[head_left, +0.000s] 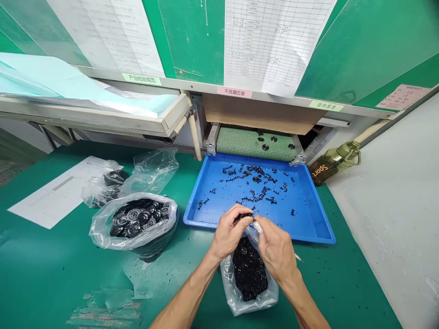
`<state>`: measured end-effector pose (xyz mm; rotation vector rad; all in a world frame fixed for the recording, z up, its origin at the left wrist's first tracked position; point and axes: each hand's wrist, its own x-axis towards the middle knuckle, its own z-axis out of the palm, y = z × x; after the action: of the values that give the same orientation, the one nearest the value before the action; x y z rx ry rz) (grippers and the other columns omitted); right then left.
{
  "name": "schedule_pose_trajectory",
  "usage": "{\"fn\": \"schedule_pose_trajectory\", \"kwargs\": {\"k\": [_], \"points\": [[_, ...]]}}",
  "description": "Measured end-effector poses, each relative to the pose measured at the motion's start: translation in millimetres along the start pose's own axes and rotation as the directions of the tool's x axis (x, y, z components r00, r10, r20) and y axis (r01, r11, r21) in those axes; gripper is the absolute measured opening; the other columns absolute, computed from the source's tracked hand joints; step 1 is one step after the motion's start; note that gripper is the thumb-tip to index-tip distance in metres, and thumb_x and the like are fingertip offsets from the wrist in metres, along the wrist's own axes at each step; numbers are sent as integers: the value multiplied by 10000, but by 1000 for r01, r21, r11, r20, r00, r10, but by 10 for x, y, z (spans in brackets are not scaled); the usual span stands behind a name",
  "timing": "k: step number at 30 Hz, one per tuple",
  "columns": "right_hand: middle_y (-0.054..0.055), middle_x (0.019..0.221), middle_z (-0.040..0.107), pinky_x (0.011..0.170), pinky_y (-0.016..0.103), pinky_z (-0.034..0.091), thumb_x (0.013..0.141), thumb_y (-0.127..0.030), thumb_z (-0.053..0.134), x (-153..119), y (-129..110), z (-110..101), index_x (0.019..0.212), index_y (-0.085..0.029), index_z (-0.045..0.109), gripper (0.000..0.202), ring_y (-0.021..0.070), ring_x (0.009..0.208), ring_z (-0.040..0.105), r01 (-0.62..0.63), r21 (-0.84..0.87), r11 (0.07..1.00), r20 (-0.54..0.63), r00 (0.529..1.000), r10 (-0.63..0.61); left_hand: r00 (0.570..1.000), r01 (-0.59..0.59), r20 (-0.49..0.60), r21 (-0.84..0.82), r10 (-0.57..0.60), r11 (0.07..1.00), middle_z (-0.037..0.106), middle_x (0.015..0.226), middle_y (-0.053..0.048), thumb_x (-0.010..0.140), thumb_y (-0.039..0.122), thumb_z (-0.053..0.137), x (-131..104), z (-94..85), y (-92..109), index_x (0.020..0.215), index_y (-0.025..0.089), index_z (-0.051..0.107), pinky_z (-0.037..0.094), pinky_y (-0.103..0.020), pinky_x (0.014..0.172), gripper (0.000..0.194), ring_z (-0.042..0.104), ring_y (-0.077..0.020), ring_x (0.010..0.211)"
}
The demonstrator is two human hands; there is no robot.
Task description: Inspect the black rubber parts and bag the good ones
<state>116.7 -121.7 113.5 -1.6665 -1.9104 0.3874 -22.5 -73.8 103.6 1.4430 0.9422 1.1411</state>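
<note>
Pinching a small black part [244, 217], the left hand [229, 233] is meeting the right hand [276, 249], gripping a white tool [258, 227], above a scrap bag [248, 274], blue tray [308, 219] at twelve o'clock.

Bench stock, by count

Two hands [229, 233] [276, 249]; one blue tray [310, 214]; four plastic bags [132, 221] [248, 278] [101, 187] [152, 169]; one bottle [334, 161]; one paper sheet [58, 192] on the table; four black rings [265, 147] on the green belt [240, 144]; black scraps [255, 194] in the tray too many to count.
</note>
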Motion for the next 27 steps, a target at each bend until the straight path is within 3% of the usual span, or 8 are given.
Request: {"fn": "schedule_pose_trajectory", "kwargs": {"k": [3,6,10,13,18,23,27], "points": [[-32,581,563,490,199,353,875,-184,350,71,37,68,874,-192,605,255,103,481,471,-180,297,938,151,978,140,1000,23,-4,-9,-23,1000,617,858,-46,813,268,570,43,20,-92,887,202,671,417,-276,765,142,552,-184,822],[-25,577,577,479,193,338,875,-210,341,185,172,172,815,-178,604,272,101,479,467,-265,382,885,206,958,198,994,109,-17,-38,-109,993,622,873,-43,804,313,570,93,39,-256,880,196,670,409,-275,781,172,546,-187,840],[-8,590,597,501,211,304,838,-158,353,337,545,277,910,-196,621,280,125,507,499,-310,38,950,37,950,309,948,313,-16,-121,-317,942,602,775,-14,765,389,607,142,27,-468,923,174,654,387,-240,639,272,496,-144,691],[13,650,615,516,218,287,829,-135,364,470,866,295,885,-204,626,277,136,562,531,-268,-175,947,40,960,279,886,449,38,-313,-462,837,535,683,19,740,399,623,188,-1,-562,851,165,598,258,-196,463,261,379,-81,517],[23,820,648,616,217,350,826,-139,373,883,1270,282,925,-209,640,293,150,721,581,-241,-213,947,102,958,267,836,514,106,-493,-539,701,419,573,66,745,288,581,302,-47,-651,708,180,486,129,-173,410,149,261,-44,434],[75,950,635,680,248,372,830,-106,350,1551,1545,361,1040,-189,642,369,178,807,578,-275,-244,930,69,952,299,801,524,127,-622,-585,582,460,615,47,764,250,581,389,-79,-747,776,164,529,151,-156,398,102,302,-31,443],[107,1019,631,714,251,377,772,-38,427,2005,1693,548,1088,-172,647,408,187,851,590,-239,-225,945,153,949,276,769,534,136,-674,-625,511,479,641,33,770,269,608,404,-96,-774,849,140,582,186,-148,383,153,347,-30,450]]}}
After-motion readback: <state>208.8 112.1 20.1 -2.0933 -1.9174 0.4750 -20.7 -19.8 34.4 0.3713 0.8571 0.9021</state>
